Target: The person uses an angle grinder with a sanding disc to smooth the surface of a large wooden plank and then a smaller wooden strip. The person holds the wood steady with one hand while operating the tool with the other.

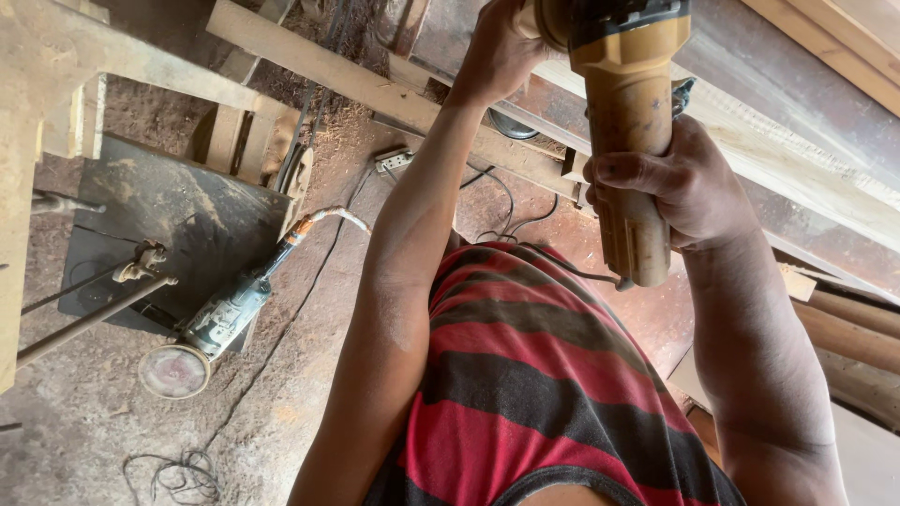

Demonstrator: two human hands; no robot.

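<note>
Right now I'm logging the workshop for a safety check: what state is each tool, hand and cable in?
Yellow handheld power grinder: held up, gripped by both hands.
Left hand: clasped at the grinder's head.
Right hand: wrapped round the grinder's body.
Blue-grey angle grinder with round sanding disc: lying on the dusty floor, untouched.
White socket strip: on the floor, cables running off.

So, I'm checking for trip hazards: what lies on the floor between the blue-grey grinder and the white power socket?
In the head view, the blue-grey grinder's own cord, orange then white, curls toward the white power socket; otherwise only dusty floor.
</note>
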